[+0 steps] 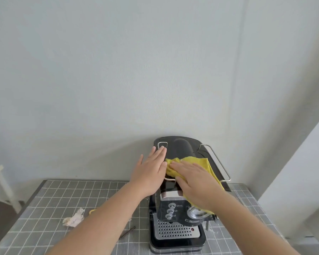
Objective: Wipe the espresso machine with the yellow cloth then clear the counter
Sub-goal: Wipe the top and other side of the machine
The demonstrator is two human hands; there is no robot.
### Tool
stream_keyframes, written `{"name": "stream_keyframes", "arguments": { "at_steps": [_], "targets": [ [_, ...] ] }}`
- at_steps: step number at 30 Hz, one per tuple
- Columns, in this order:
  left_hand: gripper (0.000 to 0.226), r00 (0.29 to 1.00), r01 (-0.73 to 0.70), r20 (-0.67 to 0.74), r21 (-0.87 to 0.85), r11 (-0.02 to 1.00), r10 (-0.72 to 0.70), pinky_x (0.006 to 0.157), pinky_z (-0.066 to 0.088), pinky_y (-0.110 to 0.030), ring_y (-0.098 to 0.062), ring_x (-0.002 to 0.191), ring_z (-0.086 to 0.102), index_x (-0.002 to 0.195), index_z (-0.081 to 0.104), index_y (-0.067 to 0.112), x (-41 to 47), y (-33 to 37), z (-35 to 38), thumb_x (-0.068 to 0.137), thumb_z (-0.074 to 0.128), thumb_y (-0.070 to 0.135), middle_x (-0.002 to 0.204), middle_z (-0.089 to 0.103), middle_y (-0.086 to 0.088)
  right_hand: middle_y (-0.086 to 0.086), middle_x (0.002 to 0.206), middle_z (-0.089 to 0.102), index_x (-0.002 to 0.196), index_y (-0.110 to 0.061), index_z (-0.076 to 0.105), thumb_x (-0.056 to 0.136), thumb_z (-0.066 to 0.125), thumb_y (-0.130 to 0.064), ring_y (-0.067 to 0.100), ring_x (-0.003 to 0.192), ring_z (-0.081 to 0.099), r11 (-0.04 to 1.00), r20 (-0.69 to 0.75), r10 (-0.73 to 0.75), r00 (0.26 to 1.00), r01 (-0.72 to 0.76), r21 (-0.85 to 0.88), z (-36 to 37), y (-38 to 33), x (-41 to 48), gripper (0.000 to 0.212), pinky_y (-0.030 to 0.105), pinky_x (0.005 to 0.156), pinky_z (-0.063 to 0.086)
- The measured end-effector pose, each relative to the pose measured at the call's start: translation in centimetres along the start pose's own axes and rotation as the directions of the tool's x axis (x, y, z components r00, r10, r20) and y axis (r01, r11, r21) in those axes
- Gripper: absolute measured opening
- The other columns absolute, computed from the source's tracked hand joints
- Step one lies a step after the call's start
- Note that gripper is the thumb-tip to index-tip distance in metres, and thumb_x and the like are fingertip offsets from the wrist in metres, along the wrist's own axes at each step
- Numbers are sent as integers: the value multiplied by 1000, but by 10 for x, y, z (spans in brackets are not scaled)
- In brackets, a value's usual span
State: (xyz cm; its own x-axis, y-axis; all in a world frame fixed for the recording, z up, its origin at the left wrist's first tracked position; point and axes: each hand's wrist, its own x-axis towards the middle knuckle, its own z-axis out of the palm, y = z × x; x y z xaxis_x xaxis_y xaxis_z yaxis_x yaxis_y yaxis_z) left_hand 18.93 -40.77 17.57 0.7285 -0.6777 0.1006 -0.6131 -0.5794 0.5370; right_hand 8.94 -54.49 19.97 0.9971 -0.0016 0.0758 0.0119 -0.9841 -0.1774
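The espresso machine [182, 150] stands on the grey checked surface [63, 196], its back against the wall [118, 70]. The yellow cloth [197, 161] lies on the machine's black top, spread under the right hand [195, 183], which presses it down with straight fingers [179, 165] laid flat. One edge of the cloth hangs over the front right of the machine. The left hand [151, 168] rests flat on the top's left edge, fingers straight and together, holding nothing, just beside the cloth. A crumpled tissue [73, 219] lies on the surface left of the machine, and a thin dark stick [127, 232] lies nearer it.
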Motion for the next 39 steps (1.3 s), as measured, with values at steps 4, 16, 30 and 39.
{"name": "stream_keyframes", "arguments": {
  "at_steps": [4,16,30,39],
  "targets": [
    [51,1000,-8,-18,6,1000,8,121,-8,-36,0,145,-13,153,1,29,-4,0,3,104,15,31,159,-4,18,-1,156,21,147,-16,23,99,23,-29,19,145,13,975,-26,220,975,-220,-2,4,25,77,49,39,118,13],
    [51,999,-30,-22,4,1000,30,121,-7,-36,1,145,-12,153,-1,29,-7,-1,4,104,14,30,159,-6,19,-10,130,57,107,-39,67,86,37,-13,15,123,48,876,197,192,961,-259,407,-15,40,149,45,30,108,33],
    [51,999,-26,-25,1,1000,26,121,-7,-37,1,145,-12,153,-2,30,-6,-4,6,104,13,32,159,-7,19,-13,158,7,149,-29,12,98,23,-36,11,146,-4,991,118,135,984,-134,-22,1,19,64,53,46,118,0],
    [53,994,30,-96,-232,972,-53,122,0,-34,-2,147,-5,153,5,26,-14,-17,3,104,20,37,161,1,12,-17,136,51,129,-28,53,98,37,-27,17,126,48,968,-46,115,992,-102,227,-14,10,19,35,25,106,35]
  ]
}}
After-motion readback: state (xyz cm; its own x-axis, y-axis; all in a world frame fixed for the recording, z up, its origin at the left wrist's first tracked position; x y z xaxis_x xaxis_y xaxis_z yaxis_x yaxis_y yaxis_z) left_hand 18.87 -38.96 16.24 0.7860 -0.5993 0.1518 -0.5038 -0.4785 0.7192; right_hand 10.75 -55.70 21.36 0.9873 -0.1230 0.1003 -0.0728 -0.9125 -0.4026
